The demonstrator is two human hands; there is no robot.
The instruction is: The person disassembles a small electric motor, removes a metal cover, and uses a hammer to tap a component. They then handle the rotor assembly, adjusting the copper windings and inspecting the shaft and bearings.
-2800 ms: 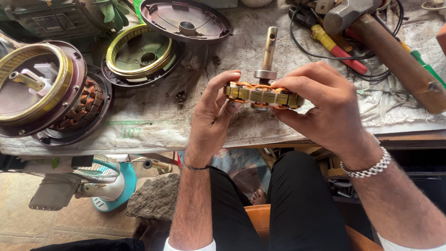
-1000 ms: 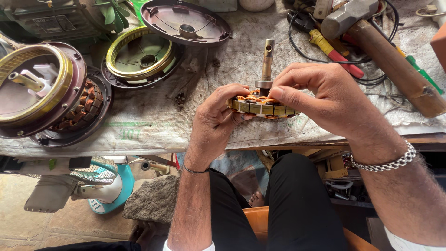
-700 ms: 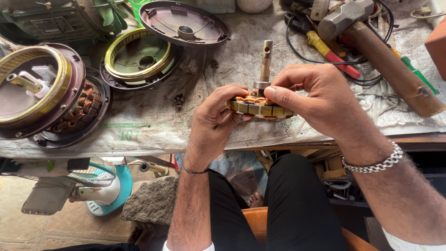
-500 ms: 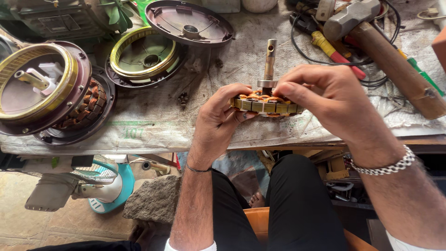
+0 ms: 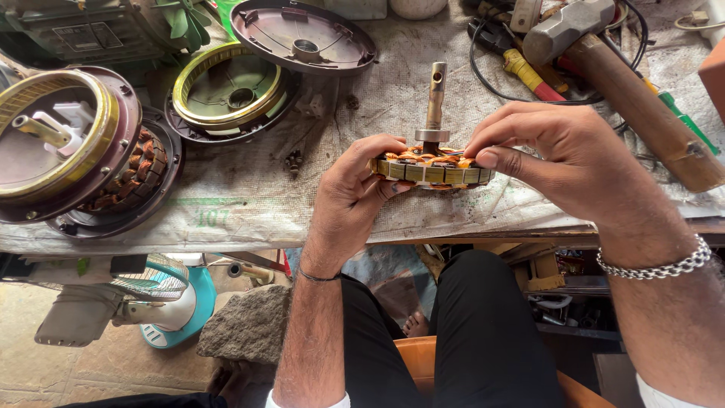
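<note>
Gripping the stator (image 5: pixel 432 168) from both sides — left hand (image 5: pixel 353 193) at its 9 o'clock edge, right hand (image 5: pixel 570 162) pinching its 3 o'clock rim — shaft (image 5: pixel 436 97) upright, above the bench (image 5: pixel 249 200) front edge.

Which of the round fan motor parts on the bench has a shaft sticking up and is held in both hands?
The copper-wound stator, gripped between left hand and right hand; the other parts lie untouched.
</note>
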